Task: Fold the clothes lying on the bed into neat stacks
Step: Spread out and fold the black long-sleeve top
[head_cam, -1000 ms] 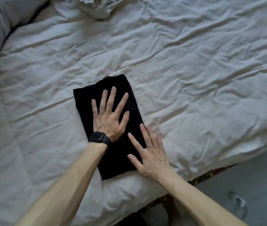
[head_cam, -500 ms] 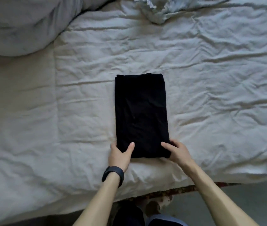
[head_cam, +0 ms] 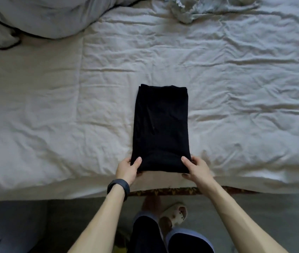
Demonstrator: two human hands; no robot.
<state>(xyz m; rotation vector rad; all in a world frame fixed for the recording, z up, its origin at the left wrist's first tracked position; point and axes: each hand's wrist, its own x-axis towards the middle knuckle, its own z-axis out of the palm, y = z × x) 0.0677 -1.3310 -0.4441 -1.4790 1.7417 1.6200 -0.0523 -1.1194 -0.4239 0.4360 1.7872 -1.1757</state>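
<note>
Hands grip the near end: the left hand (head_cam: 126, 169) and right hand (head_cam: 197, 168) each pinch a corner of the folded black garment (head_cam: 161, 128), thumbs on top, apparently ready to fold it over again. It lies as a smooth, narrow rectangle near the edge of the rumpled bed (head_cam: 53, 115); a crumpled pale garment (head_cam: 200, 8) sits beyond.

The folded black rectangular cloth garment (head_cam: 161, 128) looks matt and smooth. The off-white cloth bed sheet (head_cam: 245, 92) beneath is matt, heavily wrinkled. At one o'clock, a pale crumpled cloth piece (head_cam: 209, 8) shows a lacy edge; at six, a cream moulded slipper (head_cam: 174, 214) looks rubbery, dull
</note>
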